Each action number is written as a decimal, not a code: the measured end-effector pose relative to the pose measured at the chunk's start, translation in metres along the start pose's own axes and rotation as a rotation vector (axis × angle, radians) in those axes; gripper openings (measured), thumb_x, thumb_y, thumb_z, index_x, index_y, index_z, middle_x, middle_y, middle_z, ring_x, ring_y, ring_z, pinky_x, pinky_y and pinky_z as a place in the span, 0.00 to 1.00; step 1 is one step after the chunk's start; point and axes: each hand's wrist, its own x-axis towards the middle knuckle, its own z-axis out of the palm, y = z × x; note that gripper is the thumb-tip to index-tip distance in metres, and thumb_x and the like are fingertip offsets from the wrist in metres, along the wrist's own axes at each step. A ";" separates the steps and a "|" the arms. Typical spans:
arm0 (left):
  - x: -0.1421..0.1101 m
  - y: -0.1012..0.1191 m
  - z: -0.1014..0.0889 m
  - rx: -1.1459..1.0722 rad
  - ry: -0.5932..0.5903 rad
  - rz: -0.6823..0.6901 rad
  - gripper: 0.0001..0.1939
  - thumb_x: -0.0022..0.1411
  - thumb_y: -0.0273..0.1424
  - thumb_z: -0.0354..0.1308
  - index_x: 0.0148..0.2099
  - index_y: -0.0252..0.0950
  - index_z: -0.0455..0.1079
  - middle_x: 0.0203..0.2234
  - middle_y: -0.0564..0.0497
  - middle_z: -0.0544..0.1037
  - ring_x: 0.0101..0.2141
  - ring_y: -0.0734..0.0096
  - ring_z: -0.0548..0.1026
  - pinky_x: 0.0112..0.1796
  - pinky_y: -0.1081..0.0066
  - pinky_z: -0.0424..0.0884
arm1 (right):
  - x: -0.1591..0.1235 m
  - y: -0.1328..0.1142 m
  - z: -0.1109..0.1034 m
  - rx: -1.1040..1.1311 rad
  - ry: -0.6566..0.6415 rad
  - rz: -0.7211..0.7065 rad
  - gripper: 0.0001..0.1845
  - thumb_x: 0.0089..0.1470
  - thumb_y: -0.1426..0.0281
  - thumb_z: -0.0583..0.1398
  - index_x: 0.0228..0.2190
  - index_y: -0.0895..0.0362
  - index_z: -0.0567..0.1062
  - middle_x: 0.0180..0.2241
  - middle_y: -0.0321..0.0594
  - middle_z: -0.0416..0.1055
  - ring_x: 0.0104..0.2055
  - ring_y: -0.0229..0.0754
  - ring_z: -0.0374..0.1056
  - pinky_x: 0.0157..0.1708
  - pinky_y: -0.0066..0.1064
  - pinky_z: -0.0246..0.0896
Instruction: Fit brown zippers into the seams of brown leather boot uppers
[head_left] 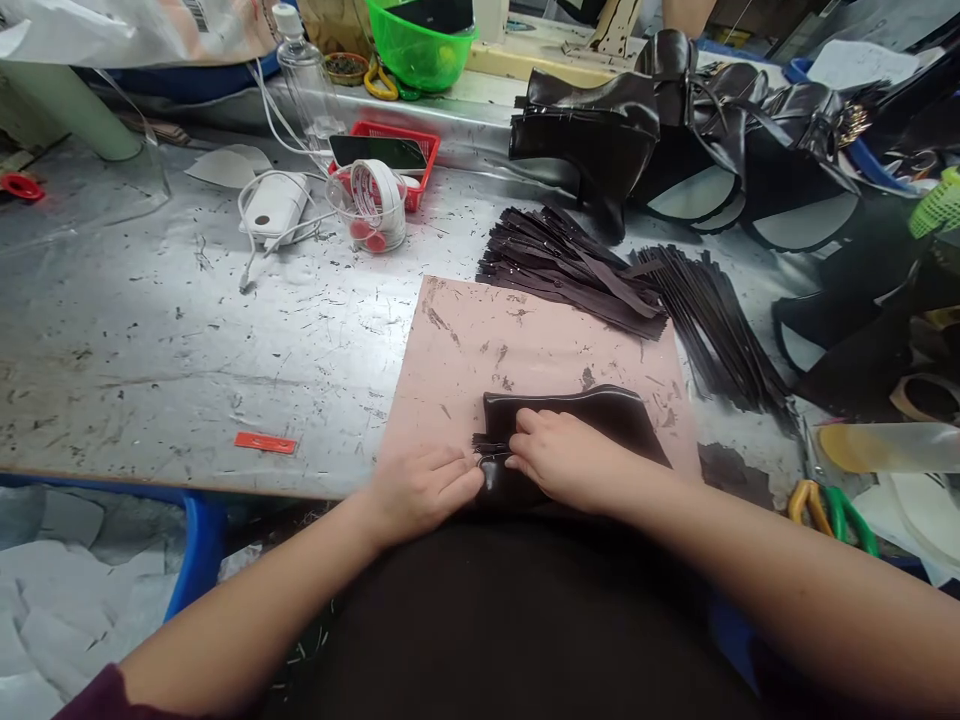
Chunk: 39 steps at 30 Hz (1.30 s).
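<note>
At the near edge of the bench (150, 370), a glossy black piece (626, 425) lies on a pink board (465, 350), its lower side running out of sight against the person's dark clothing; the left hand (424, 490) rests flat-looking at its left end, fingers close together and fingertips at the edge beside a frayed dark end (489, 444); whether they grip it or merely press, I cannot tell. The right hand (574, 460) lies over the middle of the piece, fingers bent inward with little gap showing (the hand itself covers whatever may be pinched beneath, so its hold cannot be told either); just beyond, a heap of dark strips (562, 265) overlaps the board's far edge, single strips hard to separate, with a second bundle (720, 330) to its right. Scissors (851, 520) show orange and green handles, partly behind the right forearm; black boots (585, 110) crowd the far right, overlapping one another; a blue bin (202, 540) is cut off at lower left.
</note>
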 end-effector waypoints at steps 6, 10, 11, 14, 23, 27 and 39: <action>0.000 0.008 0.008 0.016 0.026 -0.075 0.11 0.59 0.20 0.52 0.45 0.29 0.65 0.32 0.48 0.76 0.33 0.70 0.73 0.34 0.70 0.72 | 0.002 -0.003 0.002 -0.013 0.011 0.032 0.17 0.58 0.66 0.48 0.29 0.59 0.74 0.33 0.45 0.65 0.34 0.45 0.64 0.32 0.34 0.56; 0.004 0.011 0.011 0.028 0.005 -0.109 0.09 0.59 0.19 0.51 0.42 0.29 0.67 0.31 0.48 0.75 0.32 0.69 0.72 0.32 0.70 0.70 | 0.003 -0.003 0.004 -0.016 0.021 0.048 0.17 0.58 0.67 0.48 0.30 0.60 0.74 0.34 0.46 0.65 0.35 0.45 0.64 0.32 0.35 0.56; 0.005 0.011 0.011 0.041 0.004 -0.122 0.09 0.59 0.19 0.50 0.41 0.30 0.67 0.30 0.48 0.75 0.31 0.70 0.71 0.31 0.70 0.70 | 0.004 -0.004 0.004 -0.015 0.020 0.052 0.17 0.58 0.67 0.48 0.30 0.60 0.74 0.34 0.46 0.65 0.35 0.46 0.64 0.32 0.35 0.56; 0.007 0.014 0.011 0.127 0.045 -0.148 0.08 0.58 0.21 0.51 0.40 0.32 0.68 0.26 0.50 0.74 0.27 0.70 0.70 0.27 0.69 0.66 | 0.005 -0.006 0.005 -0.011 0.018 0.072 0.16 0.57 0.67 0.49 0.29 0.60 0.74 0.34 0.46 0.65 0.36 0.46 0.64 0.32 0.35 0.56; 0.009 0.018 0.004 0.166 -0.112 0.045 0.17 0.63 0.26 0.39 0.44 0.30 0.68 0.42 0.46 0.75 0.42 0.68 0.71 0.37 0.69 0.64 | -0.003 0.003 0.000 -0.017 0.019 0.157 0.17 0.54 0.60 0.53 0.28 0.60 0.74 0.33 0.46 0.66 0.33 0.45 0.66 0.30 0.33 0.56; 0.006 0.020 0.008 0.197 -0.154 0.021 0.18 0.63 0.32 0.41 0.47 0.32 0.67 0.45 0.47 0.74 0.43 0.67 0.70 0.39 0.68 0.62 | -0.016 0.023 -0.005 0.198 0.010 0.178 0.14 0.55 0.63 0.51 0.25 0.57 0.71 0.32 0.39 0.66 0.30 0.38 0.65 0.28 0.27 0.56; 0.020 0.028 0.011 0.310 -0.191 0.019 0.17 0.61 0.31 0.44 0.49 0.34 0.67 0.46 0.48 0.73 0.39 0.66 0.69 0.39 0.67 0.62 | -0.010 0.022 0.010 0.130 0.063 0.203 0.12 0.56 0.70 0.50 0.31 0.60 0.72 0.36 0.44 0.66 0.35 0.41 0.66 0.32 0.29 0.57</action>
